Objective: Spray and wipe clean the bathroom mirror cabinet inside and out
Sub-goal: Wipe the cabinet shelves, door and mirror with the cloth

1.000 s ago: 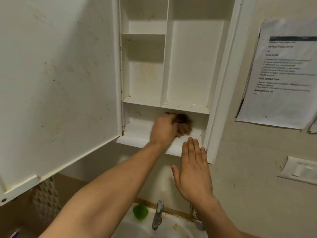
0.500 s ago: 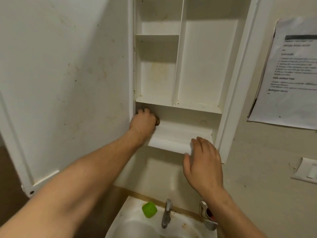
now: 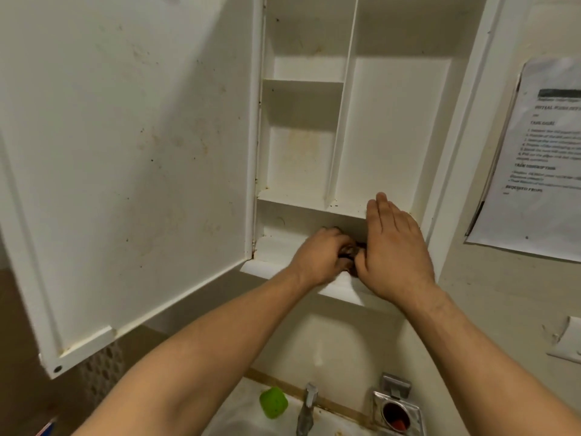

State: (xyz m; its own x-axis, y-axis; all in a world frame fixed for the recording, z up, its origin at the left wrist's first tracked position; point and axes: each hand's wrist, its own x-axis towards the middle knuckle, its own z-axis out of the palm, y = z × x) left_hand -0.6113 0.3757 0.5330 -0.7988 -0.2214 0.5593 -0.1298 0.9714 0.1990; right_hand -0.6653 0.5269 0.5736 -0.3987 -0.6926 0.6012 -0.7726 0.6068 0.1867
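Left hand [image 3: 323, 256] tight round a dark rag [image 3: 349, 250], mostly hidden between it and the flat, empty right hand [image 3: 396, 247].

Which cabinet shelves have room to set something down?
Compartments beside the divider are bare; so is the left end of the bottom shelf, by the door. Its right half is crowded: left hand gripping a rag, right hand flat.
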